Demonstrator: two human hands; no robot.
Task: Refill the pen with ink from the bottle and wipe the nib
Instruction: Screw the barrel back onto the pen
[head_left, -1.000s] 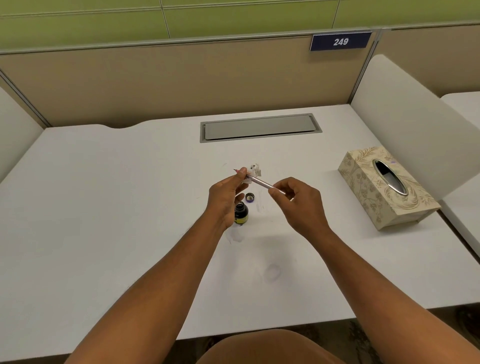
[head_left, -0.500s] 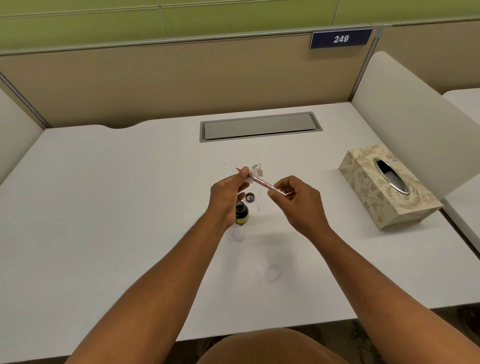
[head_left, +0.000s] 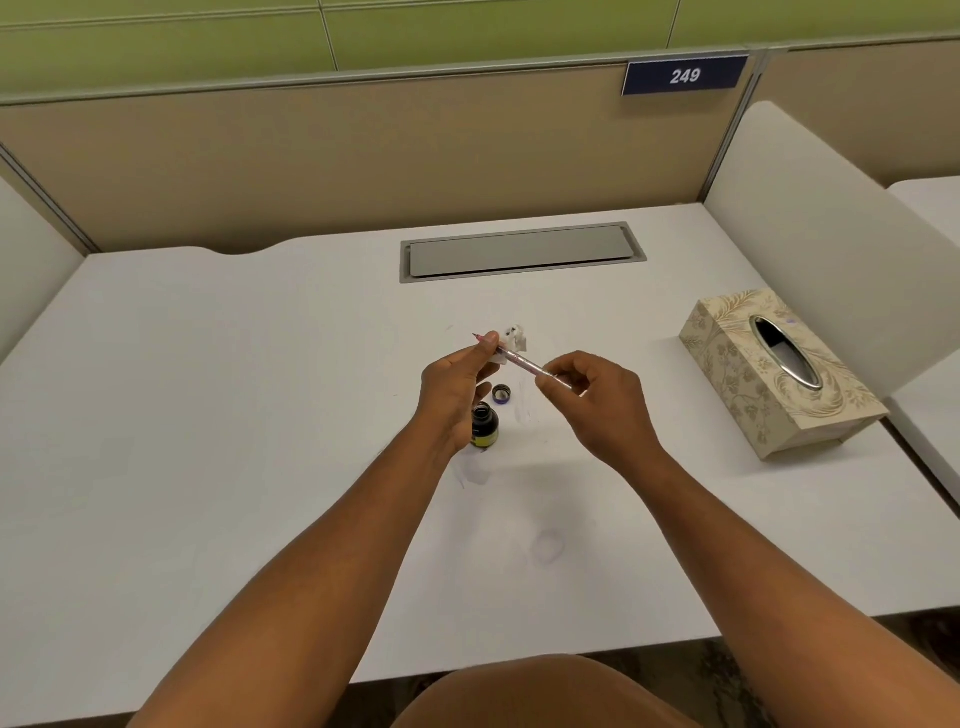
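Note:
A thin pink pen (head_left: 525, 364) is held above the white desk (head_left: 208, 415), slanting from upper left to lower right. My left hand (head_left: 457, 389) pinches its nib end with a crumpled white tissue (head_left: 511, 340) wrapped around it; the red tip pokes out past my thumb. My right hand (head_left: 597, 400) grips the pen's rear end between its fingertips. A small open ink bottle (head_left: 484, 427) with a yellow label stands on the desk just below my left hand. Its dark cap (head_left: 502, 394) lies beside it, between the two hands.
A patterned tissue box (head_left: 779, 374) sits at the right of the desk next to a white divider (head_left: 831, 244). A grey cable hatch (head_left: 522, 255) is set into the desk at the back. Faint ink marks (head_left: 545, 545) stain the desk near me.
Both hands and the pen have stayed in nearly the same place; only slight shifts of the fingers on the pen and tissue.

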